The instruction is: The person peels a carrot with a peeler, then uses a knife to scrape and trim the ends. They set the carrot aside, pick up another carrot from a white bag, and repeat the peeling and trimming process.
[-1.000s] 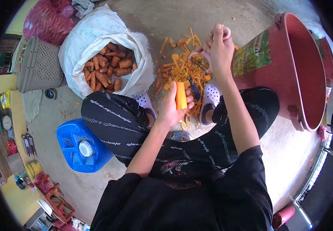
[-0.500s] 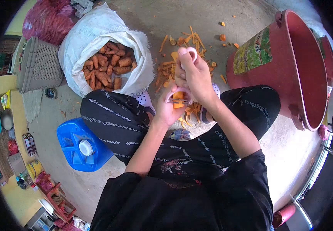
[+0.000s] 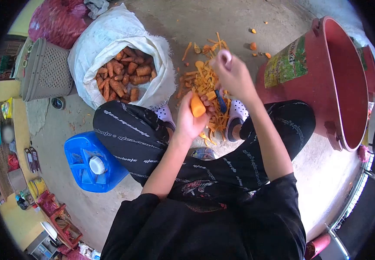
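A peeled orange carrot (image 3: 197, 106) lies in my left hand (image 3: 187, 119), its cut end facing up and my fingers wrapped around it. Just up and to the right, my right hand (image 3: 235, 80) is closed around a pink peeler (image 3: 225, 58). The loop of its handle shows above my fist, while the rest is hidden by the hand and motion blur. Beneath both hands, a heap of carrot peelings (image 3: 192, 80) covers the floor between my feet. A dark blue object (image 3: 221, 102) shows among the peelings beside the carrot.
An open white sack (image 3: 114, 32) of unpeeled carrots (image 3: 118, 82) stands at the front left. A large red tub (image 3: 300, 82) is at the right. By my left knee sits a blue jerrycan (image 3: 85, 162). Behind it are grey baskets (image 3: 48, 71) and a red mesh sack (image 3: 57, 21).
My right hand has moved up and right with the peeler, away from the carrot. The carrot is now uncovered in my left hand, which has stayed nearly in place.
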Available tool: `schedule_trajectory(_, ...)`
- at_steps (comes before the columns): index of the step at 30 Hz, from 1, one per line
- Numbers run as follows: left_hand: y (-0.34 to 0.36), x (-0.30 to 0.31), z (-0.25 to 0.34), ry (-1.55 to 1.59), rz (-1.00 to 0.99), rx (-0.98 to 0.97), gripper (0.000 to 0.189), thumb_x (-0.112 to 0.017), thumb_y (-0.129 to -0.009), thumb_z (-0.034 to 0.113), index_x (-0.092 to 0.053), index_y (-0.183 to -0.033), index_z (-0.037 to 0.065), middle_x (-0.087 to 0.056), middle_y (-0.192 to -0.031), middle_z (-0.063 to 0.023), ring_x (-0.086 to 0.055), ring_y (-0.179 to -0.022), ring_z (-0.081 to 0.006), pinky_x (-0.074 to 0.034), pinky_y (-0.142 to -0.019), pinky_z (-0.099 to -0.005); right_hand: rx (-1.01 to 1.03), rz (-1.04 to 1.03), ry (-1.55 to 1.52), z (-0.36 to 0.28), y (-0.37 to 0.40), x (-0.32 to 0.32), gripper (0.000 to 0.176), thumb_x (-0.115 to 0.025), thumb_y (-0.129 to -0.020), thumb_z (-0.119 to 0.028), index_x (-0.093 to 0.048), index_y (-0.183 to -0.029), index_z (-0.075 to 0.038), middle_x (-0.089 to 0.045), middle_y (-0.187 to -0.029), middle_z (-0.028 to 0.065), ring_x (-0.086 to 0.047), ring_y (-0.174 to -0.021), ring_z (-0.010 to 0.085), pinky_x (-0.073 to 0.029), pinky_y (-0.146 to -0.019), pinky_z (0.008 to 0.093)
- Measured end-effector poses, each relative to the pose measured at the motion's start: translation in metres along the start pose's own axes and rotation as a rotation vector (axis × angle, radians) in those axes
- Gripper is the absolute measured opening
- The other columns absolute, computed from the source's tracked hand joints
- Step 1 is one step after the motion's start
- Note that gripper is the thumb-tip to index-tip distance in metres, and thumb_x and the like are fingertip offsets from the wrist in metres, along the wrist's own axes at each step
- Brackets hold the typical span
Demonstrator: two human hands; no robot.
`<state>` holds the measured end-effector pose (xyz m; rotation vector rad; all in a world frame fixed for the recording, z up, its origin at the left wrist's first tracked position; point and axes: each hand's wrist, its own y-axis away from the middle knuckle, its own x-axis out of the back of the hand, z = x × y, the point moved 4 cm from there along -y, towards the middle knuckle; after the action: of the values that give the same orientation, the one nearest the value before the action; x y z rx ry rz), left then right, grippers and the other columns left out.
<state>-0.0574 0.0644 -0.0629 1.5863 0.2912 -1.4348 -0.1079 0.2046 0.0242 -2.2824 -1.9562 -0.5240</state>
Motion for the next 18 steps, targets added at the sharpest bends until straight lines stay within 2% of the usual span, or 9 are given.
schedule_trajectory(1, -0.004, 0.003, 0.007, 0.019, -0.220, 0.011, 0.036, -0.041, -0.097, 0.038, -0.050, -0.110, 0.006, -0.054, -0.099, -0.0062, -0.053, -0.091, -0.0162, -0.043, -0.076, -0.0341, -0.007, -0.099, 0.047, 0.000, 0.008, -0.007, 0.030, -0.060, -0.087, -0.029, -0.051, -0.083, -0.001, -0.051, -0.064, 0.0115, -0.062, -0.068, 0.0201, -0.047, -0.060, 0.0343)
schedule_trajectory(2, -0.007, 0.019, 0.005, -0.030, -0.103, -0.021, 0.034, -0.041, -0.097, 0.037, -0.051, -0.110, 0.006, -0.055, -0.098, -0.0057, -0.053, -0.090, -0.0166, -0.044, -0.078, -0.0343, -0.013, -0.197, 0.093, 0.000, 0.017, -0.013, 0.031, -0.061, -0.086, -0.031, -0.052, -0.084, -0.001, -0.052, -0.065, 0.0133, -0.064, -0.071, 0.0231, -0.048, -0.061, 0.0356)
schedule_trajectory(4, 0.007, -0.015, 0.007, -0.127, 0.133, -0.080, 0.032, -0.040, -0.098, 0.034, -0.055, -0.108, 0.007, -0.057, -0.096, -0.0046, -0.054, -0.087, -0.0172, -0.045, -0.081, -0.0346, 0.115, -0.227, 0.232, 0.002, 0.039, -0.030, 0.032, -0.062, -0.086, -0.030, -0.055, -0.095, -0.001, -0.056, -0.068, 0.0132, -0.063, -0.068, 0.0246, -0.050, -0.061, 0.0366)
schedule_trajectory(5, 0.006, -0.012, 0.006, -0.082, 0.120, -0.065, 0.034, -0.039, -0.098, 0.036, -0.055, -0.109, 0.008, -0.057, -0.097, -0.0048, -0.055, -0.088, -0.0175, -0.045, -0.083, -0.0347, 0.180, -0.241, 0.303, 0.005, 0.046, -0.038, 0.033, -0.063, -0.086, -0.030, -0.056, -0.100, -0.001, -0.058, -0.070, 0.0131, -0.063, -0.067, 0.0254, -0.050, -0.061, 0.0371)
schedule_trajectory(8, 0.007, -0.004, 0.008, 0.001, 0.099, -0.048, 0.039, -0.037, -0.098, 0.042, -0.054, -0.110, 0.008, -0.058, -0.098, -0.0050, -0.056, -0.090, -0.0179, -0.045, -0.086, -0.0351, 0.209, -0.141, 0.347, 0.013, 0.055, -0.048, 0.041, -0.066, -0.082, -0.031, -0.056, -0.105, 0.000, -0.060, -0.078, 0.0199, -0.062, -0.079, 0.0384, -0.049, -0.072, 0.0436)
schedule_trajectory(9, 0.008, -0.007, 0.010, -0.005, 0.094, -0.062, 0.041, -0.037, -0.098, 0.044, -0.054, -0.110, 0.008, -0.058, -0.098, -0.0049, -0.056, -0.090, -0.0177, -0.045, -0.085, -0.0351, 0.194, -0.177, 0.349, 0.015, 0.053, -0.047, 0.041, -0.068, -0.079, -0.030, -0.056, -0.105, 0.000, -0.063, -0.089, 0.0227, -0.062, -0.084, 0.0394, -0.050, -0.074, 0.0432)
schedule_trajectory(12, 0.002, -0.004, 0.017, -0.180, 0.192, -0.172, 0.043, -0.037, -0.098, 0.046, -0.053, -0.108, 0.008, -0.057, -0.096, -0.0051, -0.056, -0.088, -0.0177, -0.046, -0.083, -0.0346, 0.113, -0.272, 0.262, 0.013, 0.055, -0.048, 0.040, -0.067, -0.079, -0.028, -0.057, -0.106, -0.001, -0.063, -0.090, 0.0237, -0.064, -0.082, 0.0376, -0.050, -0.073, 0.0419)
schedule_trajectory(15, -0.001, -0.003, 0.024, -0.330, 0.297, -0.286, 0.039, -0.038, -0.098, 0.045, -0.052, -0.099, 0.008, -0.056, -0.094, -0.0058, -0.056, -0.086, -0.0181, -0.046, -0.080, -0.0343, -0.016, -0.325, 0.317, 0.005, 0.054, -0.047, 0.040, -0.066, -0.079, -0.025, -0.056, -0.109, -0.002, -0.063, -0.085, 0.0232, -0.064, -0.079, 0.0386, -0.051, -0.072, 0.0416)
schedule_trajectory(18, -0.001, -0.004, 0.036, -0.358, 0.355, -0.372, 0.031, -0.039, -0.099, 0.034, -0.050, -0.097, 0.005, -0.057, -0.092, -0.0082, -0.057, -0.087, -0.0197, -0.046, -0.083, -0.0348, 0.337, -0.125, 0.162, -0.002, 0.054, -0.051, 0.029, -0.063, -0.081, -0.020, -0.055, -0.099, 0.000, -0.062, -0.067, 0.0173, -0.064, -0.058, 0.0305, -0.052, -0.060, 0.0387)
